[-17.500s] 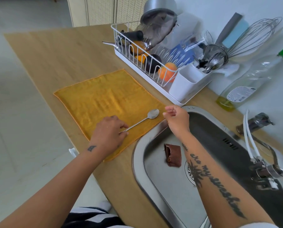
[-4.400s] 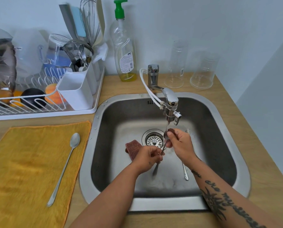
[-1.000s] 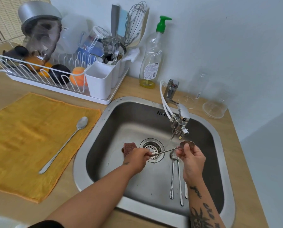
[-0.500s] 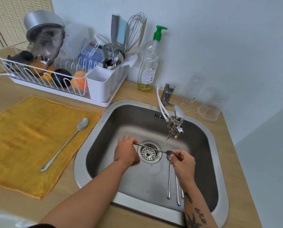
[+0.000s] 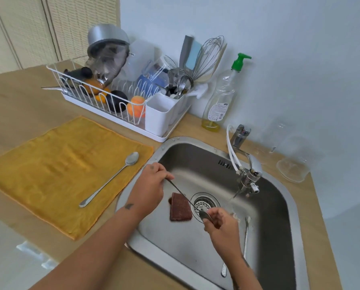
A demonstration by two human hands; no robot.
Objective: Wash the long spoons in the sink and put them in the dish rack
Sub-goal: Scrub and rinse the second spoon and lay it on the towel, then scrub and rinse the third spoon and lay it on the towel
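Drawn left, clear of the tap (image 5: 248,178), within half a second, the long spoon (image 5: 183,194) slants above sponge (image 5: 180,209) and drain (image 5: 206,203) inside the sink (image 5: 196,160). Left hand (image 5: 149,187) fingers (image 5: 164,177) curl round its handle end; right hand (image 5: 223,229) fingers (image 5: 214,219) pinch its bowl. A second spoon (image 5: 246,235) lies at the basin's right; a third spoon (image 5: 112,181) rests on the yellow cloth (image 5: 59,164) left, near the dish rack (image 5: 160,139).

yellow cloth (image 5: 55,164), silver spoon (image 5: 110,179) on it. steel-grey sink (image 5: 279,206), reddish-brown sponge (image 5: 180,209). white rack (image 5: 112,105), orange ball (image 5: 136,106). clear bottle (image 5: 222,97), green pump, yellow soap. light wood counter (image 5: 18,95).
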